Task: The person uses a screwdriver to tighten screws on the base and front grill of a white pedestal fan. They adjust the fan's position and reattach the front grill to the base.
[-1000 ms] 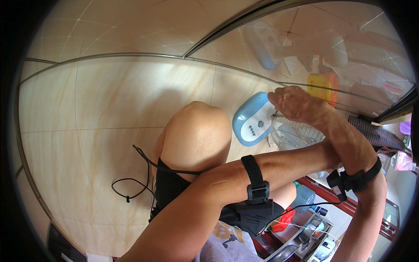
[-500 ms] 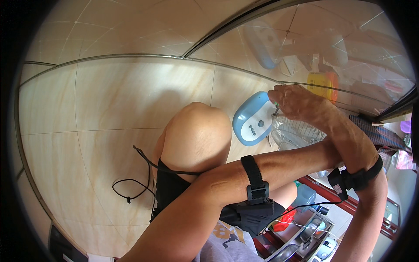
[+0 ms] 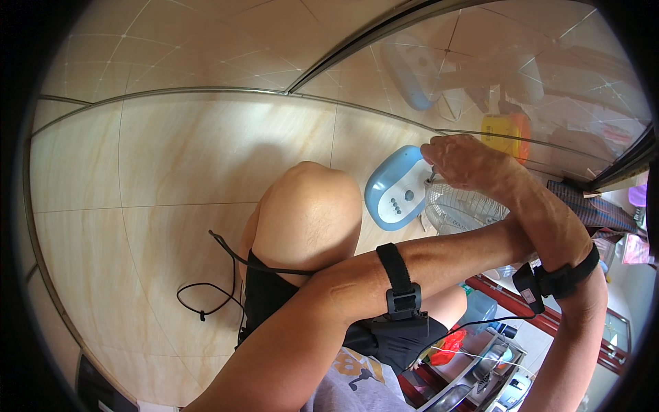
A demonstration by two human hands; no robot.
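A fan's blue and white base point(image 3: 395, 212), with a round knob and several small grey buttons, is just beyond my knee. The fan's wire grille point(image 3: 456, 208) sits beside it, partly covered by my arms. My right hand point(image 3: 460, 161) is closed at the base's upper right edge, fingers bent together. A short, thin metal piece shows below its fingertips; what the fingers grip is mostly hidden. My left forearm point(image 3: 446, 257) reaches across toward the grille and passes behind my right forearm, so my left hand's fingers are hidden. Black straps are on both arms.
Glossy panels point(image 3: 206, 48) with a metal rail stand along the far side, reflecting the fan base and a yellow and orange container. A black cable point(image 3: 206, 285) loops on the tiled floor point(image 3: 158, 165) left of my knee. A rack point(image 3: 508, 357) with pans stands lower right.
Both arms and the fan stay almost where they were. The whole view has shifted very slightly, and my right fingertips have turned a little, hiding a small green spot.
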